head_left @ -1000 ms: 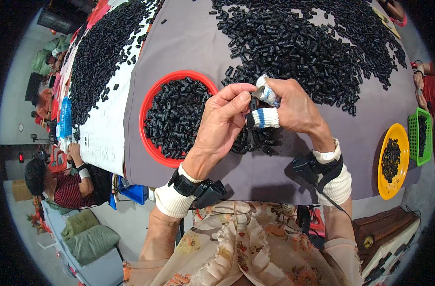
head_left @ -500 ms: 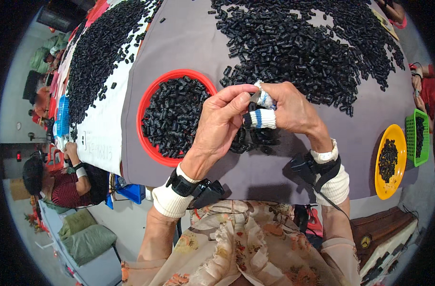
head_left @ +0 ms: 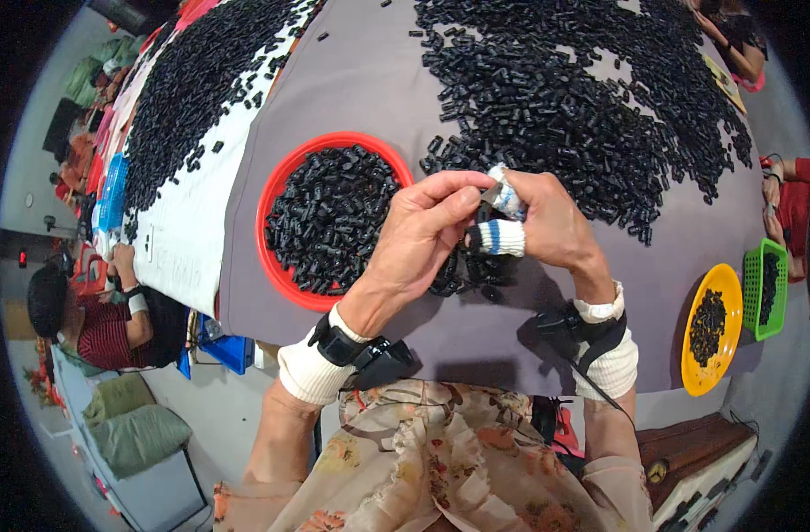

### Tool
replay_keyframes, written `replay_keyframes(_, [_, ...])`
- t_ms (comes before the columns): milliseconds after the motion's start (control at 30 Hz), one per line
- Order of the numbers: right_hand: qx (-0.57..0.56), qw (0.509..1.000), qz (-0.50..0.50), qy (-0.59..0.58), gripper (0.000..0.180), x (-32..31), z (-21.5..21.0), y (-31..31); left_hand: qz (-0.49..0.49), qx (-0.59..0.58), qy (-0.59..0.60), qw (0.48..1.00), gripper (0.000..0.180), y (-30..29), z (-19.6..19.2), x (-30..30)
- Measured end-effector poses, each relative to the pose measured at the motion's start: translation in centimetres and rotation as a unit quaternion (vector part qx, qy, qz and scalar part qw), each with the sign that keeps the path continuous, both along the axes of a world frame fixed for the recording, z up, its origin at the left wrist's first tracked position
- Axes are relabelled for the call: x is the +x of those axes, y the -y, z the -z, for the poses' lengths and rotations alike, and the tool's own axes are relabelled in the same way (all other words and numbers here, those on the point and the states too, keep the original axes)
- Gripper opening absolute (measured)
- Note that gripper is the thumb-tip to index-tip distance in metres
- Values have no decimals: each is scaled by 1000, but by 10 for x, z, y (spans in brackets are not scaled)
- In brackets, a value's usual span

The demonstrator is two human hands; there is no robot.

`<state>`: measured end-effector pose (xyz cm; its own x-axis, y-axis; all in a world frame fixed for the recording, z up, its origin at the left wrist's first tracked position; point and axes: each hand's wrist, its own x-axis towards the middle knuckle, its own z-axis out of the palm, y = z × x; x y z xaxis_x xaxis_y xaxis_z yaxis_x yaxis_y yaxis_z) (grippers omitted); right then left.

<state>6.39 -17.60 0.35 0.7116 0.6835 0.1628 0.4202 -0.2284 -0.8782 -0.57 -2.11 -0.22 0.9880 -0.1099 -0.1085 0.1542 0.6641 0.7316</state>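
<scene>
My left hand (head_left: 420, 238) and my right hand (head_left: 547, 222) meet above the grey table (head_left: 352, 80). Between their fingertips they pinch a small grey piece (head_left: 492, 191). White cloth finger covers sit on my right hand's fingers, one with a blue stripe (head_left: 500, 238). Under the hands lies a small heap of black tube-shaped parts (head_left: 476, 273). Just left of my left hand stands a red round tray (head_left: 269, 199) filled with the same black parts. A large spread of black parts (head_left: 582, 97) covers the table beyond my hands. Both wrists carry white bands and black devices.
A yellow bowl (head_left: 694, 363) and a green basket (head_left: 751, 293), both holding black parts, stand at the right edge. On the left a white sheet (head_left: 179, 239) carries more black parts. A person (head_left: 94, 315) sits at lower left; another person's arm (head_left: 777, 191) shows at the right.
My two hands stay together over the small heap; the fingers shifted slightly on the small piece. Nothing else has moved.
</scene>
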Motion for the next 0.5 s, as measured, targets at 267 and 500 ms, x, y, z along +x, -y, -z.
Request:
replay_keyframes(267, [6, 999, -14, -28, 34, 0, -1, -5, -4, 2, -13, 1000, 19, -4, 0, -1])
replay_keyframes(500, [-12, 999, -31, -29, 30, -1, -1, -2, 4, 20, 4, 1000, 20, -6, -2, -1])
